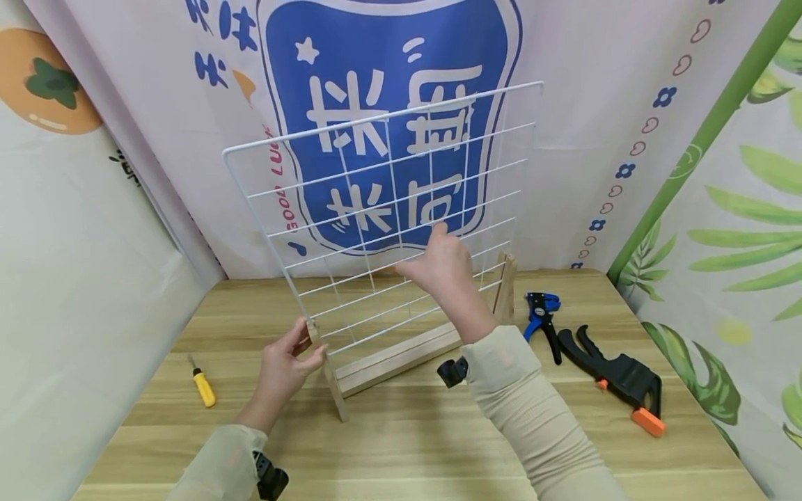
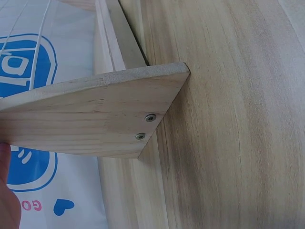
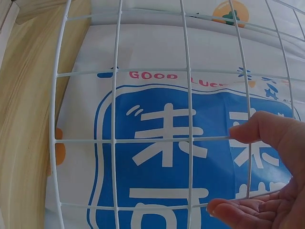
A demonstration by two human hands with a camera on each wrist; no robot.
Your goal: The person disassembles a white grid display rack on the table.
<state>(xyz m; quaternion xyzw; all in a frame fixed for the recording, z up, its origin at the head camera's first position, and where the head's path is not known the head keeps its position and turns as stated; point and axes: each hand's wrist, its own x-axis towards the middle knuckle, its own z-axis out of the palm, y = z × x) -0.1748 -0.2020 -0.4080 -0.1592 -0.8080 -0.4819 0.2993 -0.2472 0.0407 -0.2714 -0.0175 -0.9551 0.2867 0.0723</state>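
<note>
A white wire grid panel (image 1: 363, 121) stands upright, leaning back, in a wooden stand with two side boards and a base rail (image 1: 401, 356). The left hand (image 1: 282, 372) pinches the upper end of the near side board (image 1: 334, 386), beside the grid's lower left corner. Two metal fasteners (image 2: 150, 118) show on that board's outer face in the left wrist view. Against the lower middle of the grid, the right hand (image 1: 446, 268) rests with thumb and fingers spread apart. Its thumb (image 3: 245, 131) and fingertips touch separate wires in the right wrist view.
A yellow-handled screwdriver (image 1: 204, 388) lies on the left of the wooden table (image 1: 388, 452). On the right are a blue and black wire stripper (image 1: 542, 316) and a black clamp (image 1: 620, 376) with orange pads. A printed curtain (image 1: 564, 202) hangs close behind the grid.
</note>
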